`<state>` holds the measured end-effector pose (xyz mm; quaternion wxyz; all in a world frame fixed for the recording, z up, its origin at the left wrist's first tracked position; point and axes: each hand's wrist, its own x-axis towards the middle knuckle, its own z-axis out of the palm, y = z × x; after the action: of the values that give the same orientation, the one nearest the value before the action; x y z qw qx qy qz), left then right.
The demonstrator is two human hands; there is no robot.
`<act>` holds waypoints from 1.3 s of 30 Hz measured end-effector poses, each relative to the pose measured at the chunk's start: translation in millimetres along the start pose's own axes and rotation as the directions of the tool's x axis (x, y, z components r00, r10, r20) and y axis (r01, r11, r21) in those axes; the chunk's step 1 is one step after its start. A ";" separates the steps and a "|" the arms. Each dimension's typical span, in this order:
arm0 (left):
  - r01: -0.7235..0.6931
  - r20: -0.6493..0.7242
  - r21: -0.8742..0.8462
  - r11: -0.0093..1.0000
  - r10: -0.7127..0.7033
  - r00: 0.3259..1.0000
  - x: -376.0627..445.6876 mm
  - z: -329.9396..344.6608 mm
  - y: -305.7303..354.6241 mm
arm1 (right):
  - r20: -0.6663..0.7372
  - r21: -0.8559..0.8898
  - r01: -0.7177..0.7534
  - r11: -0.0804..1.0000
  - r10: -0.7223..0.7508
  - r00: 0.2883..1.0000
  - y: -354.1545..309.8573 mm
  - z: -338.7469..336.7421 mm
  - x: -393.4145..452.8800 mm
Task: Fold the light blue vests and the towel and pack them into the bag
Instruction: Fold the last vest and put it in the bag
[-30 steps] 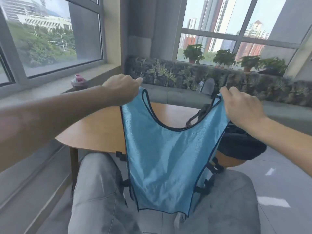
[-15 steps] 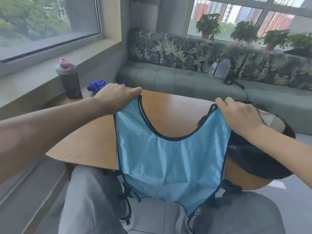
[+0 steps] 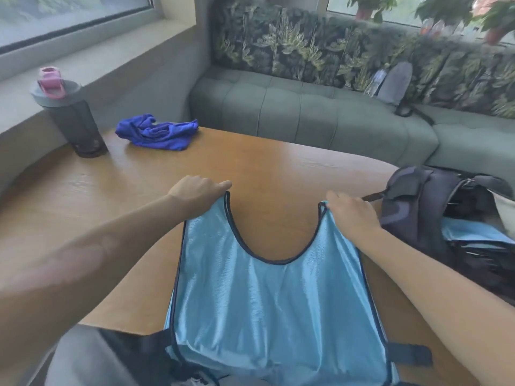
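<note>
I see the green sofa [image 3: 306, 107] with leaf-print cushions running behind the wooden bench [image 3: 250, 168]. The light blue vest [image 3: 273, 302] lies across the bench's near edge, its long axis running from me toward the sofa, shoulder straps pointing away, hem hanging off toward my lap. At the right, the dark bag [image 3: 434, 215] sits open on the bench, more light blue fabric showing inside. A crumpled dark blue towel [image 3: 158, 132] lies at the far left, just beside a dark shaker bottle [image 3: 72, 118] with a pink cap. My left hand [image 3: 195, 195] pinches the left strap; my right hand [image 3: 352, 214] pinches the right strap, the two held well apart.
</note>
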<state>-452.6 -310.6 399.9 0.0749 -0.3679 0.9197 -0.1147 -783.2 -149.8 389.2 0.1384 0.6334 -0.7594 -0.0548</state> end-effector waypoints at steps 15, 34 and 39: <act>0.080 -0.302 -0.418 0.905 -0.221 0.927 -42.7 60.4 65.7 | 0.068 0.446 -0.251 0.859 0.247 0.967 -39.4 39.9 -56.0; 0.230 -0.123 -0.472 0.851 -0.322 0.939 54.3 78.1 67.6 | 0.189 0.319 -0.263 0.911 0.211 0.959 -44.9 72.9 25.8; 0.221 -0.102 -0.411 0.884 -0.286 0.953 125.2 77.1 41.3 | 0.173 0.330 -0.288 0.899 0.243 0.955 -32.4 89.4 92.5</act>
<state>-552.6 -380.4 308.1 -0.0902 -0.4823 0.8706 0.0351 -792.3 -254.6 308.5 -0.0197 0.5333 -0.8435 0.0609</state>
